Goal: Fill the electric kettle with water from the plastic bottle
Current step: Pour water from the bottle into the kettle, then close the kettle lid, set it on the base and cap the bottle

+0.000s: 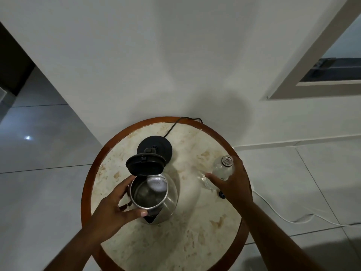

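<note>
A steel electric kettle (169,196) stands on the round marble-topped table (195,241), its black lid (145,164) hinged up and open. My left hand (115,206) wraps around the kettle's rim, thumb near the spout. To the right, a clear plastic bottle (221,170) stands upright with its mouth uncapped. My right hand (232,182) is closed around the bottle's body.
The kettle's black power base (162,146) lies behind the kettle, its cord running off the table's back edge. A small dark bottle cap (222,195) lies by my right wrist. A wall stands close behind the table. A white cable (283,216) trails across the tiled floor at right.
</note>
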Available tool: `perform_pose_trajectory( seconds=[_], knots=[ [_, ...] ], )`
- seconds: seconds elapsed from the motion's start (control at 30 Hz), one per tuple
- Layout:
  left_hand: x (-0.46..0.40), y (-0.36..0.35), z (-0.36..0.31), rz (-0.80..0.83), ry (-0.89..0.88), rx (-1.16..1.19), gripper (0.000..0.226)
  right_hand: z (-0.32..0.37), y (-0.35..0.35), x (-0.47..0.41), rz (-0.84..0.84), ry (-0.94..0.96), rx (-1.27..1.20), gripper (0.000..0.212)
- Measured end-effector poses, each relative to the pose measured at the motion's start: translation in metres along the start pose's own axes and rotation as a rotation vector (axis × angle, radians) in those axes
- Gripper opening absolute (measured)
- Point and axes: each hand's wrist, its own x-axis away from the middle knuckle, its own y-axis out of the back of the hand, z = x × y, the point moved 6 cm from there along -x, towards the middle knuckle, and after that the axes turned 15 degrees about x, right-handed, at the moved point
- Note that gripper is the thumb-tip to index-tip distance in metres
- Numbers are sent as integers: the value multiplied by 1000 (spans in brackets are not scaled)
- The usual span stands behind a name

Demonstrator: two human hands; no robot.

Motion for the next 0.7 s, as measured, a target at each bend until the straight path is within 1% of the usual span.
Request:
perform_pose_trajectory(
  seconds=[0.13, 0.23, 0.27, 0.3, 0.33, 0.37, 0.4, 0.43, 0.47, 0.5, 0.53, 0.6, 0.63, 0.67, 0.7],
  knots=[
    [1, -1, -2, 16, 6, 7, 95, -2, -1, 0, 18, -3, -7, 82],
    [0, -2, -2, 20, 7, 21, 96, 0, 5, 6, 39, -2, -26, 103],
    [0, -3, -2, 22, 7, 27, 97, 2, 13, 10, 8, -22, -47, 107],
    [1, -3, -3, 22, 4, 34, 98, 8, 25, 14, -63, -42, -59, 107],
    [1, -4, -4, 22, -1, 33, 98, 16, 40, 17, -164, -52, -52, 104],
    [2, -4, -5, 24, -7, 31, 98, 30, 58, 21, -280, -29, -34, 95],
    [2, -4, -5, 25, -12, 31, 99, 50, 73, 24, -389, 36, -16, 81],
    [3, -5, -5, 28, -13, 36, 98, 77, 84, 27, -456, 134, 4, 63],
    [3, -6, -5, 26, -11, 37, 97, 107, 87, 28, -465, 243, 22, 46],
    [3, -5, -5, 21, -13, 37, 94, 138, 82, 27, -404, 354, 26, 34],
    [3, -5, -5, 16, -16, 37, 91, 167, 69, 25, -277, 447, 36, 30],
    [2, -6, -6, 18, -25, 36, 87, 206, 30, 23, 47, 557, 118, 35],
    [3, -5, -6, 14, -32, 31, 86, 217, 12, 23, 173, 584, 163, 38],
    [3, -4, -7, 11, -38, 22, 86, 222, -1, 22, 264, 595, 190, 39],
    [4, -5, -8, 12, -42, 17, 87, 224, -7, 21, 319, 607, 207, 40]
  ],
)
